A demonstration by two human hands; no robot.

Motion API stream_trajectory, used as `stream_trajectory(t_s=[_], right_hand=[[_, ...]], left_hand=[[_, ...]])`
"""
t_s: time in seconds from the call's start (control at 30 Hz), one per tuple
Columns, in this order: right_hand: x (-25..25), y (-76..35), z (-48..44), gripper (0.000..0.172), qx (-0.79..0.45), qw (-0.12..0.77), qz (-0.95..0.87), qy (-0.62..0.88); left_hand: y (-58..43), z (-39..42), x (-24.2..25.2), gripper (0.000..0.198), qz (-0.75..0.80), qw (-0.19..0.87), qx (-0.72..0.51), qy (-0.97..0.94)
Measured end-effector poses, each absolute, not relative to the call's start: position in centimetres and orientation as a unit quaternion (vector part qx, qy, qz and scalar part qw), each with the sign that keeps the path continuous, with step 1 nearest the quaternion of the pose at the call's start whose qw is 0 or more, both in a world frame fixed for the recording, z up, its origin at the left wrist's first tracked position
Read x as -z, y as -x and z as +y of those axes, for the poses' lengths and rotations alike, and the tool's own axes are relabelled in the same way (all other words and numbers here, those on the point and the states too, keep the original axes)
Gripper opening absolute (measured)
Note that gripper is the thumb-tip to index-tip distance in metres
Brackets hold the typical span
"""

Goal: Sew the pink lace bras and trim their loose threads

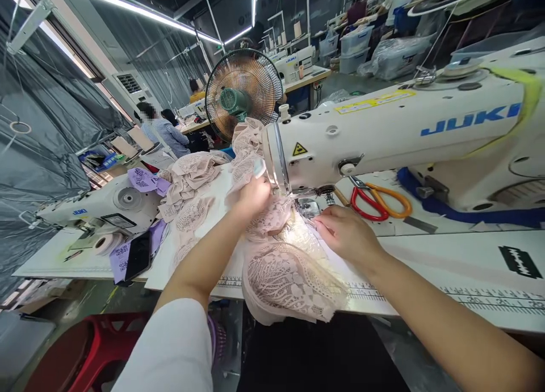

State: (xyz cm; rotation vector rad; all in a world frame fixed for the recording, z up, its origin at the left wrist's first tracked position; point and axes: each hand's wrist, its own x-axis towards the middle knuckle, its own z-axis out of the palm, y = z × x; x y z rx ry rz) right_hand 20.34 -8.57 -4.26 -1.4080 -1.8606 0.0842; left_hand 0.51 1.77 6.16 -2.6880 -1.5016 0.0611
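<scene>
Pale pink lace fabric (283,278) lies across the white sewing table (447,255) in front of me. It is bunched under the needle end of the white Juki sewing machine (383,130), and its front edge hangs over the table's ruler-marked rim. My left hand (253,196) is curled shut, gripping a gathered fold of the lace just beside the machine's head. My right hand (344,233) rests on the lace near the presser foot with its fingers bent and its tips down on the cloth; I cannot tell whether they pinch it. Red-and-orange-handled scissors (378,201) lie on the machine bed just beyond my right hand. More lace is heaped to my left, near a black phone (137,255). A round black-caged fan (243,91) stands behind.
</scene>
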Motion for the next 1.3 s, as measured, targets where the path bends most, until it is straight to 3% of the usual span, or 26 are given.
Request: stream_trajectory(t_s=[0.1, 0.27, 0.33, 0.47, 0.57, 0.73, 0.9, 1.0, 1.2, 1.3], right_hand=[[4.3, -20.4, -8.5, 0.031, -0.039, 0.399, -0.728, 0.557], [4.3, -20.6, -8.5, 0.03, -0.055, 0.401, -0.721, 0.563], [4.3, -20.7, -8.5, 0.029, -0.062, 0.402, -0.716, 0.568], [4.4, -20.9, -8.5, 0.031, -0.084, 0.409, -0.703, 0.576], [4.5, -20.9, -8.9, 0.037, -0.12, 0.407, -0.7, 0.574], [4.2, -20.3, -10.3, 0.056, -0.302, 0.332, -0.76, 0.471], [2.8, -19.4, -11.0, 0.033, -0.314, 0.298, -0.785, 0.443], [2.3, -19.2, -10.9, 0.03, -0.303, 0.297, -0.764, 0.485], [2.6, -19.3, -11.0, 0.027, -0.305, 0.269, -0.759, 0.508], [2.9, -19.3, -11.1, 0.026, -0.306, 0.262, -0.754, 0.519]], left_hand=[[-0.9, -2.6, -5.7, 0.024, -0.445, 0.016, -0.036, 0.895], [-1.8, -5.5, -3.5, 0.015, -0.139, -0.194, -0.144, 0.96], [-1.8, -4.7, -2.8, 0.01, -0.126, -0.244, -0.147, 0.95], [-0.6, -2.0, -2.5, 0.021, -0.213, -0.326, -0.064, 0.919], [0.6, -0.5, -2.6, 0.032, -0.303, -0.301, 0.01, 0.904], [1.5, 1.1, -1.8, 0.027, -0.414, -0.222, 0.086, 0.878], [1.2, 1.2, -1.2, 0.018, -0.466, -0.155, 0.068, 0.868], [0.7, 0.1, -1.3, 0.007, -0.483, -0.121, 0.019, 0.867], [-0.1, -3.0, -1.7, 0.037, -0.449, -0.054, -0.032, 0.891], [0.0, -3.7, -1.5, 0.03, -0.354, 0.036, -0.035, 0.934]])
